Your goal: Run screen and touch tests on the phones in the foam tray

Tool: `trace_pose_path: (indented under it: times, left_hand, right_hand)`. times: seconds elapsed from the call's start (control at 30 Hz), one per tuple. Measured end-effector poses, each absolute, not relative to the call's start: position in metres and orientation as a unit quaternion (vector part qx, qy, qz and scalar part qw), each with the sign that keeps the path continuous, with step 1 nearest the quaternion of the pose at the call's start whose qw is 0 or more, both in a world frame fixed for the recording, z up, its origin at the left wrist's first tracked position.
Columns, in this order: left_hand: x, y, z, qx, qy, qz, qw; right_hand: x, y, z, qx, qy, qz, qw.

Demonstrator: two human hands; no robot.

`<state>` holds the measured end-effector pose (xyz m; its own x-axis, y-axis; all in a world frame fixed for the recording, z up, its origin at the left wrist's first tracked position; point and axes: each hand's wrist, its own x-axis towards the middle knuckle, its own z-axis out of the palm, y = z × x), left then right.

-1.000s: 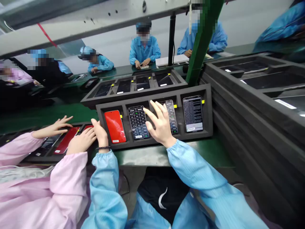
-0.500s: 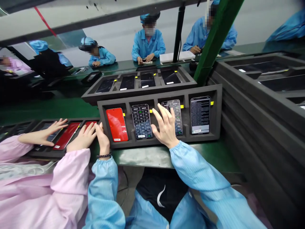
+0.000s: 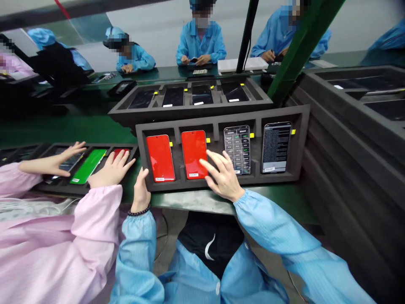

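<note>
A black foam tray (image 3: 281, 179) holds several smartphones in separate slots. Two phones on its left show full red screens (image 3: 160, 158) (image 3: 194, 153). A third shows a grid of readouts (image 3: 237, 150), and the rightmost shows lines of small text (image 3: 276, 147). My right hand (image 3: 223, 176) lies open, its fingertips over the lower right corner of the second red phone. My left hand (image 3: 140, 191) holds nothing and sits at the tray's front left edge. Beside it, a co-worker's pink-sleeved hands (image 3: 112, 167) rest on another tray's phones.
A second foam tray with dark phones (image 3: 190, 105) stands behind the first. Stacked foam trays (image 3: 351, 122) fill the right side, by a green post (image 3: 303, 50). Blue-clad co-workers (image 3: 201, 38) sit across the green bench (image 3: 72, 131).
The second phone's screen went from grid to red, and the third now shows a bright grid. My left hand moved down to the tray's front edge. The co-worker's phone turned from red to green.
</note>
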<state>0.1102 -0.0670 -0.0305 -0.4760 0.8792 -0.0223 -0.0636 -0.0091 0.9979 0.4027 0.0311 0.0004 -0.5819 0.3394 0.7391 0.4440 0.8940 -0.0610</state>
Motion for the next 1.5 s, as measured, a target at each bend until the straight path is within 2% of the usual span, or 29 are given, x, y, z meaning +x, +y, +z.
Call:
trace_pose_path:
  times: [0.13, 0.43, 0.87, 1.17, 1.5]
  left_hand:
    - [0.113, -0.07, -0.022, 0.327, 0.596, 0.651, 0.338]
    - [0.116, -0.072, -0.013, 0.344, 0.592, 0.652, 0.327]
    - [0.11, -0.073, -0.016, 0.382, 0.628, 0.6, 0.317]
    - [0.111, -0.075, -0.016, 0.381, 0.619, 0.609, 0.318]
    - [0.111, -0.075, -0.017, 0.369, 0.613, 0.617, 0.327]
  right_hand:
    - [0.397, 0.023, -0.003, -0.134, -0.929, -0.084, 0.335]
    - [0.393, 0.022, -0.004, -0.134, -0.945, -0.11, 0.279]
    - [0.391, 0.023, -0.004, -0.109, -0.934, -0.147, 0.306]
    - [0.39, 0.022, -0.006, -0.114, -0.942, -0.119, 0.291]
    - [0.39, 0.022, -0.003, -0.122, -0.935, -0.125, 0.309]
